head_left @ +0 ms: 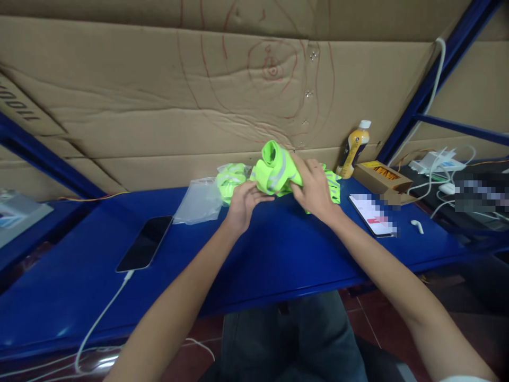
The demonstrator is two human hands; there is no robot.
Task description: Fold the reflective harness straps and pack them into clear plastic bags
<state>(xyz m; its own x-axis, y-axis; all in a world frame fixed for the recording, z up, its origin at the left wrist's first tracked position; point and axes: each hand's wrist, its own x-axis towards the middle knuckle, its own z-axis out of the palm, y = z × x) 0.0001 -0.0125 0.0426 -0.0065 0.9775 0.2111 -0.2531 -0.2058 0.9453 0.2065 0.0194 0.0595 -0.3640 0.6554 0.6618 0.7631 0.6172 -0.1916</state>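
A rolled bright yellow-green reflective vest (276,172) with pale grey stripes is lifted in front of me, its coiled end facing up. My right hand (317,188) grips it from the right, thumb in front. On the other side, my left hand (243,204) has its fingers partly stretched out under the roll's lower left, the thumb close to or touching the fabric. Behind the left hand lies another yellow-green bundle in clear plastic (230,179). More striped yellow-green fabric (333,185) shows behind my right hand, partly hidden. A translucent plastic bag (199,201) lies left of the bundle.
On the blue table (274,249) are a black phone (146,244) on a white cable at left, and a lit phone (369,215) and white earbud (417,226) at right. A yellow bottle (353,148) and open cardboard box (384,178) stand behind. Cardboard (139,95) walls the back.
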